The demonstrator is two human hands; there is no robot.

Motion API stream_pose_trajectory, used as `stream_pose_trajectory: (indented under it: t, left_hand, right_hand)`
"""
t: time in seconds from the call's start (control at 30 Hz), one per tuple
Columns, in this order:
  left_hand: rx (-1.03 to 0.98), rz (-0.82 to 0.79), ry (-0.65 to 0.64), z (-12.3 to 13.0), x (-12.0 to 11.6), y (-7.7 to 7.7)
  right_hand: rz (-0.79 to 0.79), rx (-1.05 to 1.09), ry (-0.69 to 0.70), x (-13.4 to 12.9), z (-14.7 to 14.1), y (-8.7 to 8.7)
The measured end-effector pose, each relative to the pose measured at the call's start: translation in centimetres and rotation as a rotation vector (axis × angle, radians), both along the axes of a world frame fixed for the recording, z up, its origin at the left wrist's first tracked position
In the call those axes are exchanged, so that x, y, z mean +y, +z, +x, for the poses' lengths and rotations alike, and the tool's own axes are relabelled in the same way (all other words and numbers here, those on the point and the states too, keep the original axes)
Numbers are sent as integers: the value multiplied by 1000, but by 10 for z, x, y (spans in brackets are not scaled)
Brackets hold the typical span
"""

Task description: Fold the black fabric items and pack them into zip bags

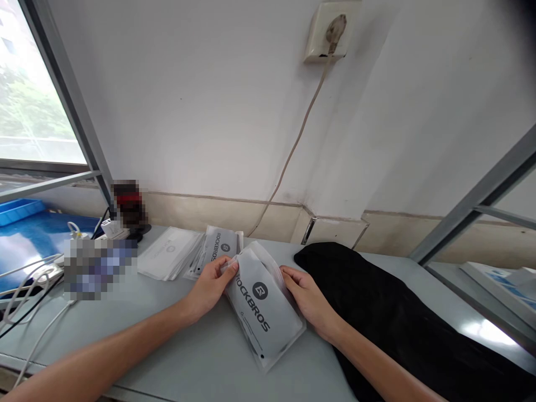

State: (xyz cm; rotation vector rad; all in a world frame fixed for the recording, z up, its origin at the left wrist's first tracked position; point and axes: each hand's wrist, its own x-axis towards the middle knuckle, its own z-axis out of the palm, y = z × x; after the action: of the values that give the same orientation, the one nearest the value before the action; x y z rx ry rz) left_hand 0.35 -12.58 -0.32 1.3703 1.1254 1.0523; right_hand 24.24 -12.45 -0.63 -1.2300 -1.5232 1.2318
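Note:
A frosted plastic bag (268,312) printed ROCKBROS is held tilted above the grey table, between my two hands. My left hand (213,287) pinches its upper left edge between thumb and fingers. On the opposite side, my right hand (307,296) grips the upper right edge, where the bag's layers stand slightly apart. Just behind my left hand lies a pile of printed ROCKBROS bags (215,248). Left of that pile is a fanned stack of whitish plastic bags (170,254). Whether anything is inside the held bag I cannot tell.
Black cloth (377,312) covers much of the table's right side. White cables and a power strip (48,272) crowd the left, near blurred items. A plugged cord (299,134) runs down the wall. Metal frame posts (473,204) stand at both sides. A blue tray (20,211) sits far left.

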Motion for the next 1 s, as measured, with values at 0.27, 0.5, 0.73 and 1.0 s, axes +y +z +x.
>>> stream_pose_trajectory:
  t: [0.27, 0.5, 0.73, 1.0]
  left_hand:
    - [-1, 1, -5, 0, 0, 0]
    - [-2, 8, -10, 0, 1, -3]
    - [21, -8, -30, -1, 1, 0]
    - [66, -33, -64, -1, 0, 2]
  right_hand:
    - [-8, 20, 0, 1, 0, -1]
    - [6, 0, 2, 0, 0, 0]
    - [45, -35, 13, 3, 2, -3]
    - [28, -25, 34, 5, 2, -6]
